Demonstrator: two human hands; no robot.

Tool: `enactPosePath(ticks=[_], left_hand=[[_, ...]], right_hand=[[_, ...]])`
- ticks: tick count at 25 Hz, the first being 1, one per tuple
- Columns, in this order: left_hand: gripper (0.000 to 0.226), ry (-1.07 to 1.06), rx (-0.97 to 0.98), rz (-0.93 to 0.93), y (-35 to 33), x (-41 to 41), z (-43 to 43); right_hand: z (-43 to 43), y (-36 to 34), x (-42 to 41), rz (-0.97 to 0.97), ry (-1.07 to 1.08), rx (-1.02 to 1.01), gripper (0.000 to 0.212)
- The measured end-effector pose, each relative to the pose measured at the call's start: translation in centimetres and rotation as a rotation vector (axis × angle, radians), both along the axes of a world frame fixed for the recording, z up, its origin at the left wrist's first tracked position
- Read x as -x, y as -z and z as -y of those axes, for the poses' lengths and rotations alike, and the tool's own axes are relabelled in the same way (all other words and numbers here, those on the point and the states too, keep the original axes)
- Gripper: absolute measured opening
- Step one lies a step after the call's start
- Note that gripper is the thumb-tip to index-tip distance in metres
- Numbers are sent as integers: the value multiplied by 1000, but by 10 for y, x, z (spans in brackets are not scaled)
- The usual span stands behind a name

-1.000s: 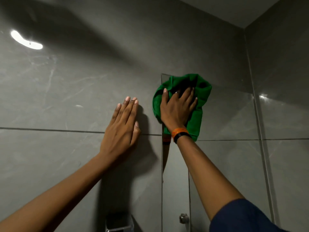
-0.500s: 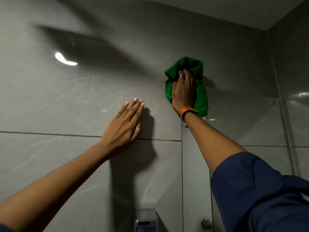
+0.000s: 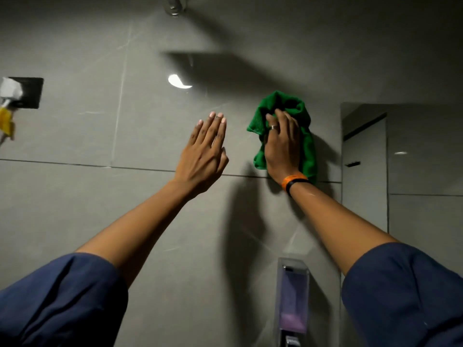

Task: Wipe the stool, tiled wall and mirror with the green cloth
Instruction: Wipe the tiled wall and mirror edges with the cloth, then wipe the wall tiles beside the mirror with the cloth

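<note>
My right hand (image 3: 281, 146) presses the bunched green cloth (image 3: 307, 136) flat against the grey tiled wall (image 3: 100, 209), just above a horizontal grout line and left of the mirror (image 3: 400, 159). My left hand (image 3: 204, 154) is held up beside it with straight fingers, holding nothing; whether it touches the wall I cannot tell. The mirror's left edge stands a short way right of the cloth. The stool is out of view.
A clear soap dispenser (image 3: 293, 304) with purple liquid hangs on the wall below the right arm. A black wall plate (image 3: 28, 92) with white and yellow items on it sits at the far left. A metal fitting (image 3: 174, 6) shows at the top.
The right hand has slid the cloth left and down, off the mirror's top corner onto the wall tile. The view has swung left. The left hand has shifted away from its earlier flat rest.
</note>
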State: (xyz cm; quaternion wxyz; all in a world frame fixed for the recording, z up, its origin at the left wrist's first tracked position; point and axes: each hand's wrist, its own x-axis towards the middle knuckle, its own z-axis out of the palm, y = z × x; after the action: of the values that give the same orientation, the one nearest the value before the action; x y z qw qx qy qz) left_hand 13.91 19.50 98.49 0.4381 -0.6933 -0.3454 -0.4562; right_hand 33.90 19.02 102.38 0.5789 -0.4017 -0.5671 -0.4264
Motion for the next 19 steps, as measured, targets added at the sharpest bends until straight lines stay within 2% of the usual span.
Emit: enactPosePath(ticks=[4,8,13,19], left_hand=[[66,-7,33,24,22,31,-1],[68,20,106,-45,97,58,-15],[68,108,376,-16,267,69,-18],[67,98,816,-50,479,81,13]], right_hand=[[-3,44,28,26,160,-58,36],[-9,126,60,88,233,25,38],[1,277,87,105,242,241,35],[38,502,115,44,110,710,41]])
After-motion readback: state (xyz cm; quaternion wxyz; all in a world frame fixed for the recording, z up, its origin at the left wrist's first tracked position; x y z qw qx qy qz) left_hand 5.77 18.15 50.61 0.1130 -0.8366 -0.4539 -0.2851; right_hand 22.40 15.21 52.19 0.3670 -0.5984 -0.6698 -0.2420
